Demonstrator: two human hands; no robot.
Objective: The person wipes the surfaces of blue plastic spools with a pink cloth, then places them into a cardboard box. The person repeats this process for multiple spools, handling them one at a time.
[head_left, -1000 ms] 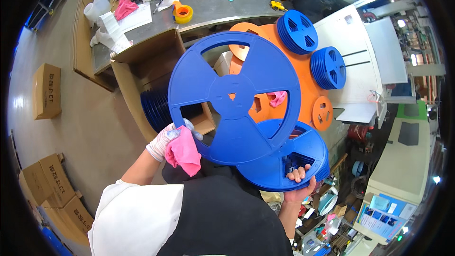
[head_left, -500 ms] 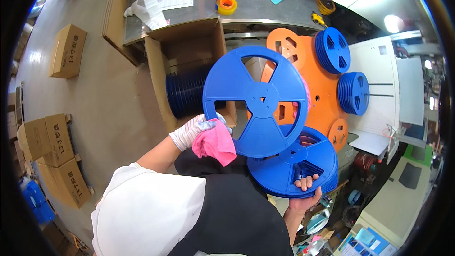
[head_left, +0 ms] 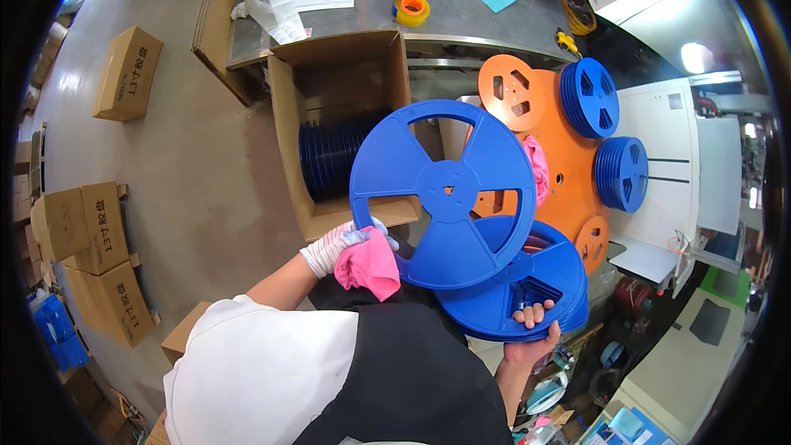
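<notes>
A large blue plastic reel disc with wide cut-outs is held up, tilted, before my body. Its lower left rim is in the grip of my left hand, which wears a pale striped glove. That same hand also clasps a crumpled pink cloth, pressed near the rim. Behind and below the raised reel lies a stack of blue reels, partly covered by it. My bare right hand is closed on the stack's near right edge, fingers hooked over into a cut-out.
An open carton with a row of dark blue reels stands left of the raised reel. An orange turntable carries blue reel stacks and another pink cloth. A metal table with tape and papers is behind; closed cartons stand at left.
The raised blue reel has shifted slightly left and down, along with my left hand and the cloth. The whole view has turned a little. My right hand keeps its hold on the stack.
</notes>
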